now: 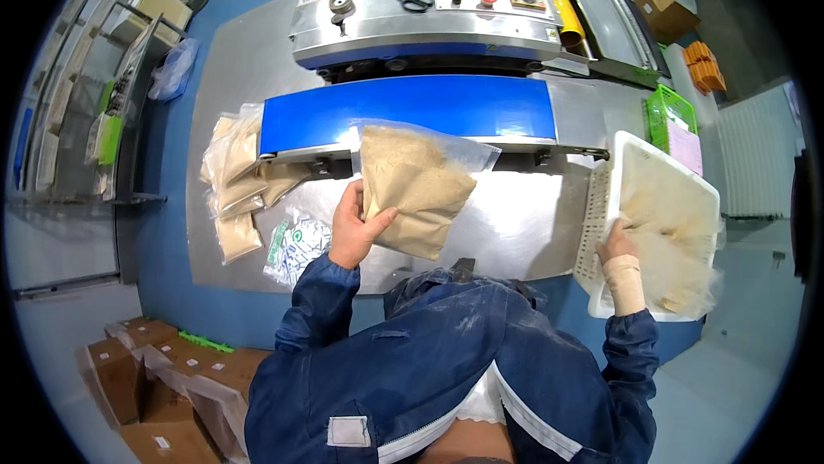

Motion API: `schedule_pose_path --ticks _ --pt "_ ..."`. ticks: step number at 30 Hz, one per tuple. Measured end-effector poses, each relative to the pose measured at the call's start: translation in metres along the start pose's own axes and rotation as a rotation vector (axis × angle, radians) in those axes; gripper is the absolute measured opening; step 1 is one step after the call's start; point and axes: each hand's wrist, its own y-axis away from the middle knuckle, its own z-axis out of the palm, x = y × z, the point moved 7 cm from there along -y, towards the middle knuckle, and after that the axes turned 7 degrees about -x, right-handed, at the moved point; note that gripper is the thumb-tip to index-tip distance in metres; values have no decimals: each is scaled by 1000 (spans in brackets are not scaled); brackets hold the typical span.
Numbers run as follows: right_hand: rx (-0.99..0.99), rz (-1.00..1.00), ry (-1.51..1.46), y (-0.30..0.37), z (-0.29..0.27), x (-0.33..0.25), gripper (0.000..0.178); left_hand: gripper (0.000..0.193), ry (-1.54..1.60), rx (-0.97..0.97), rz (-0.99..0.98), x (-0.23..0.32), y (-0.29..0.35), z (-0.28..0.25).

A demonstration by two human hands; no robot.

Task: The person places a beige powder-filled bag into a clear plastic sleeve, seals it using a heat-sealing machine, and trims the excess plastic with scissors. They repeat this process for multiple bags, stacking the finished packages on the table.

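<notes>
My left hand (pixel 359 228) is closed on the lower left side of a clear plastic bag of tan powder (pixel 416 194), thumb across its front. The bag's flat, unfilled top leans over the front edge of the blue conveyor belt (pixel 412 108) of a sealing machine (pixel 429 26). To the right, my right hand (pixel 616 245) reaches over the near-left side of a white plastic basket (pixel 592 224). Its fingers are curled at the edge of a clear bag of powder (pixel 665 249) in there, partly hidden. A beige wrap (pixel 625 284) covers that wrist.
Filled powder bags (pixel 236 168) lie piled at the belt's left end, beside a printed white packet (pixel 296 245). Black scissors (pixel 414 0) rest on the machine. A green basket (pixel 671 112) stands beyond the white one. Cardboard boxes (pixel 172 361) sit on the floor behind left.
</notes>
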Motion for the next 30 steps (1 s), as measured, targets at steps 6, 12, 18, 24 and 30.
schedule_pose_path --ticks 6,12,18,24,30 --pt "20 -53 -36 -3 0 4 45 40 -4 -66 -4 -3 -14 44" --pt "-91 -122 -56 11 -18 -3 49 41 63 -75 21 -8 -29 108" --pt "10 -506 -253 42 -88 -16 38 44 101 -136 59 -15 -40 165" --pt "206 -997 -754 40 -164 -46 19 51 20 -214 118 -23 -42 205" --pt "188 -1198 -650 29 -158 -78 9 27 29 -154 192 -20 -70 187"
